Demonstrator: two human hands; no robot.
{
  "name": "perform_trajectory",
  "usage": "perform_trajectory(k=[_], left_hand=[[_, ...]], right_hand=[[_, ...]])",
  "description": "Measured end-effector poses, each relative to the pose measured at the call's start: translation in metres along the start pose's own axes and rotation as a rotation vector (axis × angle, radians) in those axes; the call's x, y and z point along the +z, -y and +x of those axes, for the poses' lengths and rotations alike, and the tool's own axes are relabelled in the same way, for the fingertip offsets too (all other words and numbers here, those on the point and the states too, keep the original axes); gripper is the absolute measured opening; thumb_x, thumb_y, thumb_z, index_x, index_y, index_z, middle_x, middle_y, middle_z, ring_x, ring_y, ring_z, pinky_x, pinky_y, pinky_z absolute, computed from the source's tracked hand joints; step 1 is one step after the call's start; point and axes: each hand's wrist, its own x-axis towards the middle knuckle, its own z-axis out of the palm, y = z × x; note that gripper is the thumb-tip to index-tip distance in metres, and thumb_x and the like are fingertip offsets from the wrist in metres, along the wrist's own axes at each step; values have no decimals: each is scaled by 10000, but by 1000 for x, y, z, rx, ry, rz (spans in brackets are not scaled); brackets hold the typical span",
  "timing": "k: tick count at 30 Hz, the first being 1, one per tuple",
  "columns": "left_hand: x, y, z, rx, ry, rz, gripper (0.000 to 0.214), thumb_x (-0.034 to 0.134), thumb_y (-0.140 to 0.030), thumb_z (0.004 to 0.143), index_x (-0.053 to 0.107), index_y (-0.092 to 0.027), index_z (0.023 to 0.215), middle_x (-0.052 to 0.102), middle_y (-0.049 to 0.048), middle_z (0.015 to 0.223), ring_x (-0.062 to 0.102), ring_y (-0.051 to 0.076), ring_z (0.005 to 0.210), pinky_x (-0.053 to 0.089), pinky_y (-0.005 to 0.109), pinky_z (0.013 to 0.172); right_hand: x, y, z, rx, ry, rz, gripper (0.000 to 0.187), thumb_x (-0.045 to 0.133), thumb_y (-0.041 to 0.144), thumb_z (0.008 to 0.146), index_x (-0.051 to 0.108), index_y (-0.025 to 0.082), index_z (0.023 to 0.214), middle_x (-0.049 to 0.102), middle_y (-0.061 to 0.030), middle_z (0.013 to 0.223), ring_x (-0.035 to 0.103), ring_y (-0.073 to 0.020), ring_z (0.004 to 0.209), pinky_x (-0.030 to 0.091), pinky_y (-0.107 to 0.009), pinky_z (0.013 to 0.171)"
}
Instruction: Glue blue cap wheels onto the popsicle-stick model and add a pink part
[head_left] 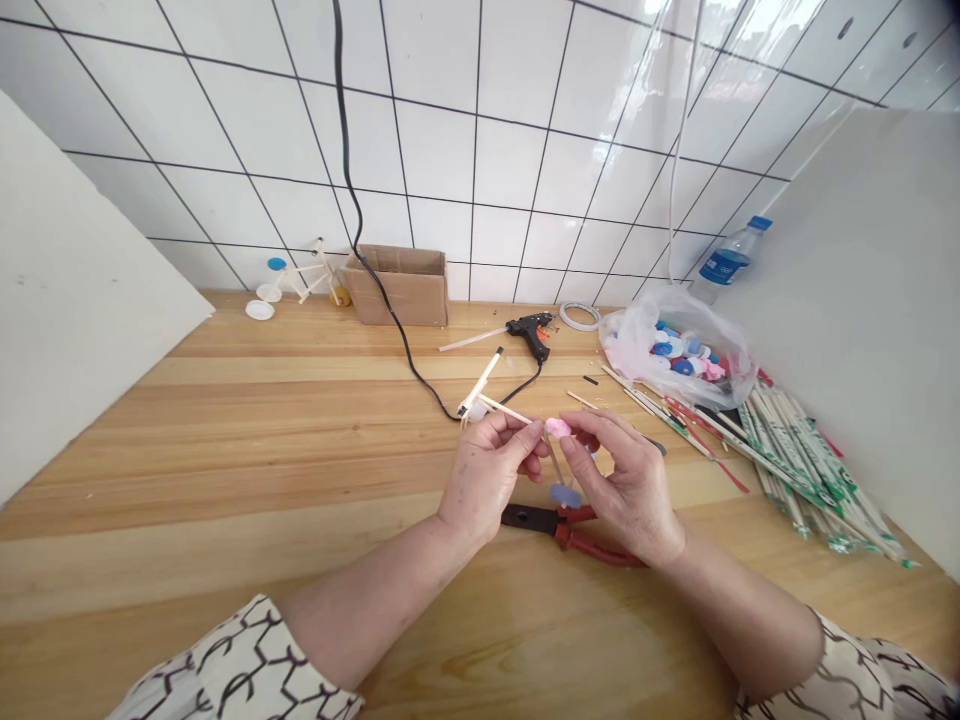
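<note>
My left hand [486,470] pinches a frame of thin wooden sticks [491,397] that reaches up and left from its fingers. My right hand [628,478] pinches a pink bottle cap [557,427] at the end of a stick, right beside the left fingertips. A blue bottle cap [565,494] hangs at the lower end of that stick, between the two hands. Red-handled pliers [581,535] lie on the wooden table [247,470] just under my hands.
A black glue gun [534,331] with its cord lies behind the hands. A plastic bag of bottle caps [679,350], wrapped chopsticks [795,460], a tape roll [580,316] and a water bottle [726,262] are at the right. A cardboard box [399,284] and a stick bicycle model [298,281] stand by the tiled wall.
</note>
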Motion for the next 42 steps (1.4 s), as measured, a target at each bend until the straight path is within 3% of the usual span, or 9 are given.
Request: perform_trajectory(k=[16,19,24,31,42], left_hand=[[-1,1,1,-1,8,3,155,694,-254,673,604,-128,657,602,-12,551,505,79,433,453,214,425],[-1,0,1,-4,6,6,167,700,-264,667,603,-129,648,600,-12,548,506,78,431,449,214,427],[0,1,1,-2,1,-5,163,705,-262,656,608,-132,654,602,-15,547,511,79,428,446,214,428],[1,1,0,2,6,-17,145,688,-244,665,595,-133,651,607,-17,539,509,77,419,442,210,423],[1,0,-1,-4,0,-32,158,695,-247,664,590,-128,659,609,-16,531,503,75,423,448,206,419]], right_hand=[[1,4,-1,101,-42,25,130,575,252,832,554,193,945,602,-8,733,520,-124,636,455,-268,624],[0,3,-1,66,-31,-5,59,559,249,840,573,207,880,612,-11,737,533,-133,658,454,-272,621],[0,-2,-1,-34,-94,-78,96,563,229,835,638,220,893,631,-54,850,582,-172,780,483,-310,677],[1,-3,-2,-200,-169,-142,160,611,125,795,648,224,915,624,-49,817,579,-167,739,483,-314,661],[0,-5,-4,-258,-156,-188,238,621,85,774,626,227,964,634,-55,858,587,-173,773,475,-322,689]])
